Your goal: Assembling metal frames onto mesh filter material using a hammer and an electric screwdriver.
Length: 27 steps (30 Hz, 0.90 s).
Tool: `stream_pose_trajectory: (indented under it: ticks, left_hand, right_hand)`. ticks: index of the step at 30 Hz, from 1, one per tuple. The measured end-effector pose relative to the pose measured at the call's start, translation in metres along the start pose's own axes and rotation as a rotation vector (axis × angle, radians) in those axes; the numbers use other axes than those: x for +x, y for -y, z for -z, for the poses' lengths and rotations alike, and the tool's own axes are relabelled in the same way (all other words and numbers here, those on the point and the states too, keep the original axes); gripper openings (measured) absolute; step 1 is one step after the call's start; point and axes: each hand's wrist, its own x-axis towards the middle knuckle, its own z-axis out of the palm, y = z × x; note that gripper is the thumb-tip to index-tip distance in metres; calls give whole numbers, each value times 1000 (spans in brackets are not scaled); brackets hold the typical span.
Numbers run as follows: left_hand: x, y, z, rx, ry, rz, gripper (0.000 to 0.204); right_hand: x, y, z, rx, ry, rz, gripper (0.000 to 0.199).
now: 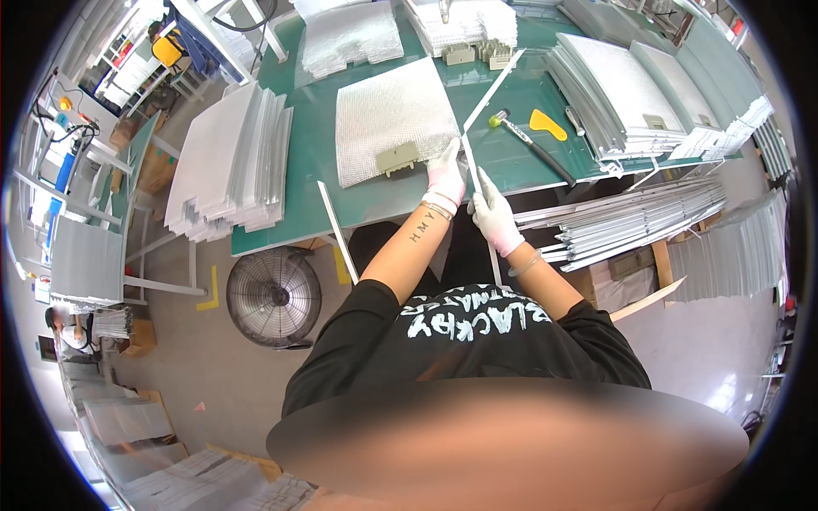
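A silver textured panel (396, 111) lies on the green table (311, 192) in front of me, with a tan slotted block (399, 157) on its near edge. My left hand (446, 180), in a white glove, is at the panel's near right corner, fingers closed on a thin white strip (472, 162). My gloved right hand (496, 220) grips the same strip lower down, nearer my body. Another narrow strip (496, 88) runs from the panel's corner toward the far right. Just where the two strips meet is too small to make out.
Right of the strips lie a hammer (544, 153), a yellow scraper (548, 125) and a small hand tool (575, 121). Panel stacks stand left (226, 162) and right (622, 94). A strip (336, 226) juts past the near edge. Below are a floor fan (274, 296) and bundled strips (630, 220).
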Motion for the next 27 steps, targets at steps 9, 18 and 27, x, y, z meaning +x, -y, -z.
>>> stream_pose_trajectory:
  ticks: [9,18,27]
  left_hand:
    - [-5,-3,-4,-17,40,13,18]
    - [-12,-6,-12,148,1,-60,13]
    - [-12,-3,9,792,172,-294,39]
  right_hand:
    - [-5,12,2,272,80,-117,56]
    - [-12,19,-2,330,80,-106,58]
    - [11,-30,12,-303,-95,279,56]
